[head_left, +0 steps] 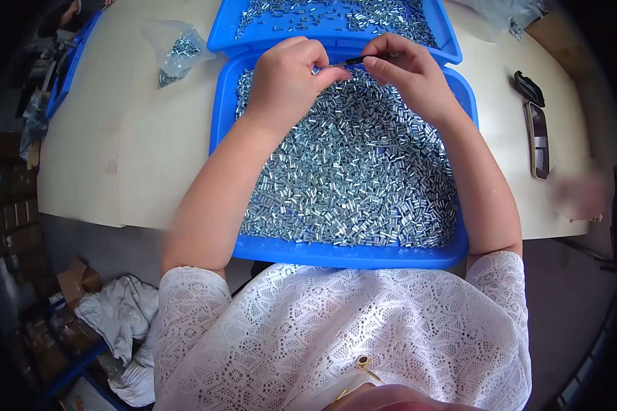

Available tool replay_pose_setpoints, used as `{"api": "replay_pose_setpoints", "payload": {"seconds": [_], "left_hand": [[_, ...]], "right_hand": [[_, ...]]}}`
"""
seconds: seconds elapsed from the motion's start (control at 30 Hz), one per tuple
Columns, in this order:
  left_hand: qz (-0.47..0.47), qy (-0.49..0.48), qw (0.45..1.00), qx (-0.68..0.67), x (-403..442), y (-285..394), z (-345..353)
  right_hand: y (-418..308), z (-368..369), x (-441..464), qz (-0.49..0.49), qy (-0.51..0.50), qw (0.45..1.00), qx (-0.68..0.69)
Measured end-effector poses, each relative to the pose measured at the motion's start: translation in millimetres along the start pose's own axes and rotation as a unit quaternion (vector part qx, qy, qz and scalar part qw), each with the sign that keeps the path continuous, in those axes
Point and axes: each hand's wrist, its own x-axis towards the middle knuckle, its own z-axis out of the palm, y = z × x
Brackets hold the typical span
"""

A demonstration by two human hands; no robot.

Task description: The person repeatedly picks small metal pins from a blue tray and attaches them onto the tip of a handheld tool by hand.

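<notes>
My left hand (286,81) and my right hand (415,81) meet above the far part of a blue tray (349,257). Short silvery metal pins (349,178) fill that tray in a thick layer. Between the thumb and fingers of my right hand is a thin black pen-like tool (355,60), pointing toward my left hand. My left fingers are pinched closed at the tool's tip, and whatever sits in them is too small and covered to make out.
Behind stands a second blue tray (452,38) with more metal pieces. A clear plastic bag (178,51) of pins lies on the left of the table (116,157). On the right are a phone (538,140) and a black object (528,89). Another person's hand shows at upper left.
</notes>
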Motion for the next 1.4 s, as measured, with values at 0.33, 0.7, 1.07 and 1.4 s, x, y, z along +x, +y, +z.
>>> {"api": "replay_pose_setpoints", "payload": {"seconds": [0.33,0.7,1.07,1.4], "left_hand": [[-0.187,-0.03,0.965,-0.179,1,-11,0],[-0.204,-0.051,0.938,-0.274,-4,-16,8],[-0.098,-0.046,0.985,-0.131,-6,-15,10],[-0.365,-0.137,0.832,-0.395,0,-13,1]], "right_hand": [[-3,-10,2,0.087,-0.028,0.996,-0.01],[10,-9,1,0.034,-0.038,0.996,-0.074],[-2,-2,-2,-0.047,-0.061,0.943,-0.323],[7,-9,1,-0.024,-0.004,0.999,-0.021]]}}
